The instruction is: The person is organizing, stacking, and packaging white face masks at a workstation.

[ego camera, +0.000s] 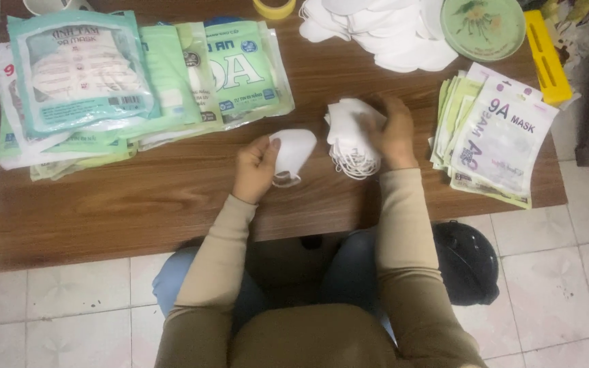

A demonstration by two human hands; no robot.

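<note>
My left hand [256, 169] pinches a single white folded face mask [293, 153] just above the wooden table [138, 197]. My right hand [395, 133] grips a small stack of white masks [349, 136] with their ear loops hanging toward me. The two hands are a short gap apart near the table's middle. Both arms wear tan sleeves.
Filled green and white mask packets [103, 82] pile up at the left. A stack of flat empty packets [499, 136] lies at the right. Loose white masks [383, 31], a green plate [483, 27], a yellow strip [547, 58] and a tape roll [274, 8] sit at the far edge. A dark helmet [468, 262] rests on the tiled floor.
</note>
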